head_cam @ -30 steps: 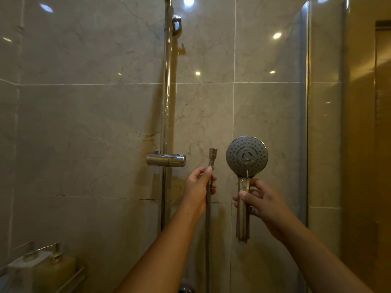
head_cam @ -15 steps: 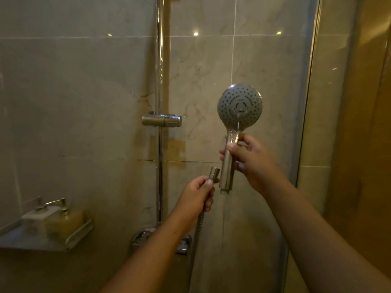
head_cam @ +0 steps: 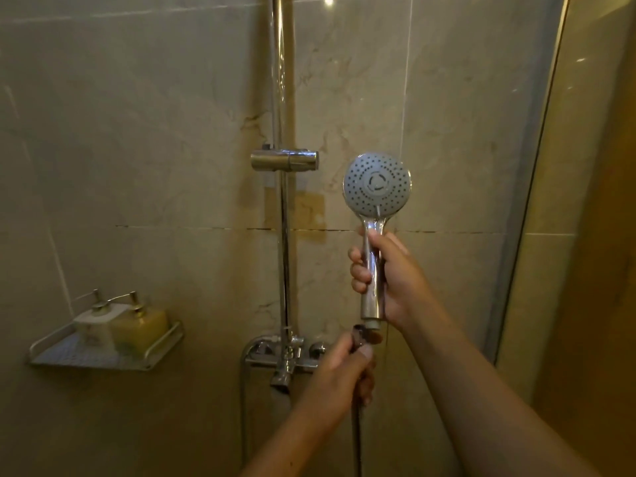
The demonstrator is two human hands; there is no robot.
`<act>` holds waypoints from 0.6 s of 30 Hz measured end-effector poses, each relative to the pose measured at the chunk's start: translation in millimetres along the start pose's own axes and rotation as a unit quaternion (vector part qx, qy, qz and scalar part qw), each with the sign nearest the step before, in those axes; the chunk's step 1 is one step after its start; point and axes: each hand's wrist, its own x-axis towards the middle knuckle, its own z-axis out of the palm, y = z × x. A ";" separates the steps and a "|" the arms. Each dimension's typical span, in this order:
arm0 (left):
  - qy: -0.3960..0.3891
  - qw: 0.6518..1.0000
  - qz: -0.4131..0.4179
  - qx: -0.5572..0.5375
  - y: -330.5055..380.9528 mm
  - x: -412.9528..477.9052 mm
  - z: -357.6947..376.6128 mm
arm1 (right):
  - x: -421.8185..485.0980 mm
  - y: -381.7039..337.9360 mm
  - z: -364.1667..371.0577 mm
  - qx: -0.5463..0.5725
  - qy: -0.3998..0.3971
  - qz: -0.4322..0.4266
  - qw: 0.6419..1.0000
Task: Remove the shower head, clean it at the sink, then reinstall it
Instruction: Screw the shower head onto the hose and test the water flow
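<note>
A round chrome shower head with a grey, dotted spray face [head_cam: 377, 184] is held upright in front of the beige marble-look tiled wall [head_cam: 155, 132], its face turned towards the camera. Its shiny chrome handle is gripped by the right hand [head_cam: 395, 280], with the fingers wrapped round the shaft and the thumb laid along its front. The threaded lower end of the handle is left bare below the hand.

Just beneath that end, the metal nut [head_cam: 359, 333] of the dark flexible shower hose [head_cam: 357, 438] is held by the left hand [head_cam: 344, 370], which is curled round the top of the hose. Nut and handle end are seen just beside each other; whether they touch cannot be told. The hose is seen hanging straight down from the fist.

To the left, a vertical chrome riser rail [head_cam: 283, 235] is fixed to the wall, with an empty chrome slider bracket [head_cam: 284, 160] on it above the level of the hands. A chrome mixer valve [head_cam: 282, 356] is mounted at the foot of the rail, partly hidden by the left hand.

Further left, a metal wall shelf [head_cam: 161, 349] carries a white pump bottle [head_cam: 93, 325] and a yellow pump bottle [head_cam: 139, 327], set touching side by side. A glass panel edge [head_cam: 530, 201] is seen at the right.
</note>
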 end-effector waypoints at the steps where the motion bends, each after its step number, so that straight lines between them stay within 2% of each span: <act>1: 0.005 1.000 0.000 -0.011 -3.4 -3.9 -2.0 | -1.4 7.9 0.3 0.019 -0.001 0.017 1.000; 13: 0.021 0.996 0.028 -0.084 -33.0 -38.8 -20.6 | -22.2 61.1 13.6 0.089 0.022 0.045 0.995; 18: -0.013 0.995 0.043 -0.093 -39.8 -50.5 -25.8 | -32.0 71.5 11.7 0.111 0.049 0.048 0.991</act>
